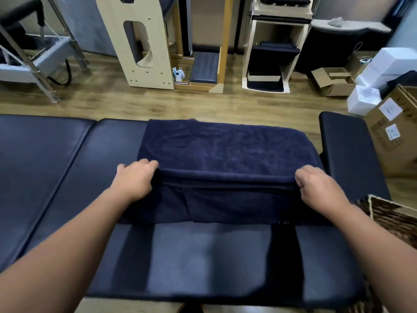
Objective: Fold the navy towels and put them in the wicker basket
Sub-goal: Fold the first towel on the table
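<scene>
A navy towel (225, 150) lies spread across the dark padded table (56, 166). Its near edge is lifted into a raised fold, and a lower layer hangs beneath that edge. My left hand (135, 179) pinches the fold's left corner. My right hand (316, 184) pinches the right corner. Both arms reach in from the bottom of the view. The wicker basket (392, 218) stands at the right, below table level, partly hidden behind my right forearm.
A separate padded armrest (347, 150) sits right of the table. Cardboard boxes (392, 134) and white boxes (383, 71) crowd the far right. Wooden equipment (144, 41) and a white shelf (268, 53) holding dark folded items stand across the wood floor.
</scene>
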Tool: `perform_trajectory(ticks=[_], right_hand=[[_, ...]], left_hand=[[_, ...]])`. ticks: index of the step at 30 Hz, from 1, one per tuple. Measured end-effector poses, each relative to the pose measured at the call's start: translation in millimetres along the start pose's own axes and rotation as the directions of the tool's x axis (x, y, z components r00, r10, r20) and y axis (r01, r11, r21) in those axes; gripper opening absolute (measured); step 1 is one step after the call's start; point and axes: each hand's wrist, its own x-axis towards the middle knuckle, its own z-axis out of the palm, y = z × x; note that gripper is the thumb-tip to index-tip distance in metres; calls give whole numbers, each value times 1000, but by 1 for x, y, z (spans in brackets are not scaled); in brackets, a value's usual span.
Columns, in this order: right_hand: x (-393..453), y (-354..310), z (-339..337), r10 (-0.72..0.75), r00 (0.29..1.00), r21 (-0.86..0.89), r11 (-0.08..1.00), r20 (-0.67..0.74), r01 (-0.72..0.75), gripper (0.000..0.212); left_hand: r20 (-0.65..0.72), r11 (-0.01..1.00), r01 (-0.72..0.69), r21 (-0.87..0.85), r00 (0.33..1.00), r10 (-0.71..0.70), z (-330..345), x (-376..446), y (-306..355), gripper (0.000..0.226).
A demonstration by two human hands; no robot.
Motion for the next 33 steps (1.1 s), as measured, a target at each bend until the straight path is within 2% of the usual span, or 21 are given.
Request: perform_trajectory(ticks=[4, 7, 9, 10, 11, 12, 13, 15, 17, 18, 20, 22, 25, 27, 31, 33], right_hand=[[79, 8, -7, 72, 996, 5, 997, 54, -72, 30], [139, 11, -7, 151, 989, -1, 989, -8, -151, 30], [171, 9, -6, 215, 973, -39, 975, -83, -219, 45], [183, 6, -5, 263, 962, -90, 959, -77, -269, 62], [192, 1, -5, 323, 946, -135, 936, -40, -325, 79], [197, -5, -2, 371, 929, -164, 916, 6, -365, 87], [197, -11, 4, 375, 924, -180, 916, 67, -359, 84], [182, -21, 23, 270, 929, -185, 956, 254, -228, 67], [154, -27, 44, 192, 878, -155, 978, 439, -137, 64], [139, -28, 52, 172, 863, -129, 984, 476, -125, 67], [115, -24, 64, 150, 887, -80, 989, 436, -128, 72], [101, -19, 73, 151, 920, -76, 988, 362, -132, 71], [93, -13, 86, 129, 965, -64, 991, 229, -117, 64], [89, -17, 92, 148, 972, -54, 989, 181, -141, 59], [78, -26, 85, 215, 959, -50, 977, 185, -209, 56], [66, -31, 81, 210, 952, -42, 978, 221, -206, 57]], left_hand=[[1, 1000, -2, -25, 1000, 2, -21, 88, -16, 31], [-81, 1000, -4, -20, 997, 2, -31, 153, -19, 32], [-203, 999, 32, -18, 979, -35, -39, 184, -13, 34], [-283, 998, 56, -20, 957, -59, -42, 196, -10, 37], [-346, 997, 78, -25, 935, -82, -43, 205, -6, 40], [-381, 997, 76, -29, 921, -82, -39, 209, -2, 42], [-385, 999, 34, -21, 922, -39, -32, 210, 2, 40], [-330, 986, -163, 25, 930, 162, -7, 196, 12, 27], [-200, 926, -377, 31, 905, 375, 21, 171, 23, 28], [-137, 892, -449, 42, 882, 451, 33, 157, 27, 36], [-57, 841, -533, 87, 841, 539, 51, 130, 30, 49], [-4, 829, -548, 110, 834, 552, 62, 114, 30, 48], [-29, 851, -515, 103, 854, 520, 70, 109, 29, 33], [-19, 876, -472, 98, 879, 476, 72, 107, 33, 35], [18, 942, -331, 48, 944, 330, 68, 92, 42, 33], [82, 961, -277, 27, 958, 274, 64, 80, 46, 32]])
